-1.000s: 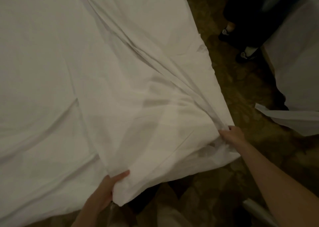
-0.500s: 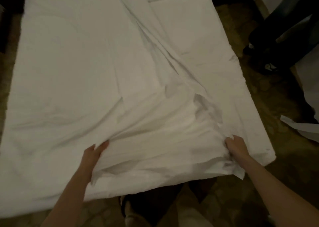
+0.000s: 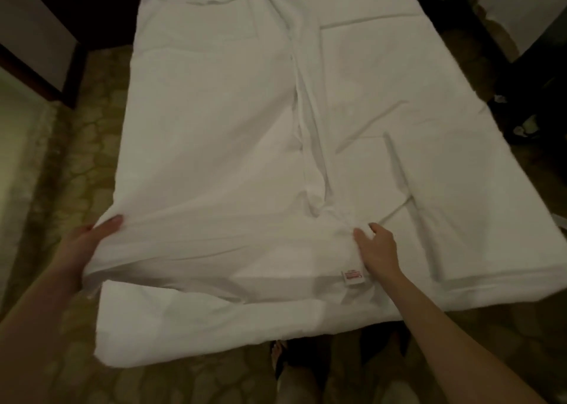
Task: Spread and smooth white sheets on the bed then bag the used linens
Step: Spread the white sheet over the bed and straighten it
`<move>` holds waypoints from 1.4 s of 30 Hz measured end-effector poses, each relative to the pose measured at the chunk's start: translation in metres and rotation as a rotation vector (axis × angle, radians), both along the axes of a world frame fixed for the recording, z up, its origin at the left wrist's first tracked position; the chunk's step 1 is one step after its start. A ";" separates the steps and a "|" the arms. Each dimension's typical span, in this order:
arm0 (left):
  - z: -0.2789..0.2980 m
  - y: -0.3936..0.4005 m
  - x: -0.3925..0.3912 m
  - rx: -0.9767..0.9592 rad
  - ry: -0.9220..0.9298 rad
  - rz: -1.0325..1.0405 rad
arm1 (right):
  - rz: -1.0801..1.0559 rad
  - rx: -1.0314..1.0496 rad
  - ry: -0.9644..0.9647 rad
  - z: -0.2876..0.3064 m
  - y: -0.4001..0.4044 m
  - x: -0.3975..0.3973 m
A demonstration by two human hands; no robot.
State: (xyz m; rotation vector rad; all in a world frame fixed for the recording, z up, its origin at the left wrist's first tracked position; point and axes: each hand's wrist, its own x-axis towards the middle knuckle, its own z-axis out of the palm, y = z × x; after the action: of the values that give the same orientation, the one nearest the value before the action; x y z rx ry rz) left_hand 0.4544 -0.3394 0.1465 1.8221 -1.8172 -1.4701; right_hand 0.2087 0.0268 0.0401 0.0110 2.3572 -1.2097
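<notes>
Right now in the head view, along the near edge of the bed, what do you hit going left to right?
Patterned carpet → left hand gripping the sheet's edge → white sheet → red-printed label → right hand on the sheet → bed's right corner.

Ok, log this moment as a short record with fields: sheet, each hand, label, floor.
sheet: white sheet spread along the bed, a long bunched ridge down its middle, near edge lifted
left hand: left hand holds the sheet's near left corner, thumb on top
right hand: right hand grips bunched fabric at the ridge's near end
label: small red-printed tag on the sheet beside the right hand
floor: patterned carpet around the bed
</notes>
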 end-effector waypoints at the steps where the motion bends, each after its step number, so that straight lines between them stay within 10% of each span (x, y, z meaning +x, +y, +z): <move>1: -0.006 -0.006 0.012 -0.004 -0.019 -0.004 | -0.025 -0.003 0.014 -0.003 -0.008 0.013; 9: -0.127 0.045 0.075 0.153 -0.239 -0.062 | -0.151 0.243 -0.147 -0.080 0.051 0.092; 15: -0.163 0.073 0.094 0.485 -0.101 0.262 | 0.064 0.271 -0.276 -0.083 0.053 0.080; 23: -0.127 0.046 0.108 0.342 0.111 0.226 | -0.163 0.055 0.094 -0.023 0.005 0.032; 35: -0.169 0.061 0.092 0.162 -0.452 -0.134 | -0.064 0.287 -0.291 -0.084 0.065 0.074; 42: -0.171 0.035 0.043 0.140 -0.355 -0.118 | 0.086 0.313 -0.211 -0.084 0.024 0.023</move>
State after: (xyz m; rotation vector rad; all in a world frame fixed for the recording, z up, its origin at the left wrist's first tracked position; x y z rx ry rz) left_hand 0.4976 -0.3039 -0.0249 2.1977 -2.0564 -1.4161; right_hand 0.2319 0.0512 -0.0438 0.1338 2.3085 -0.7502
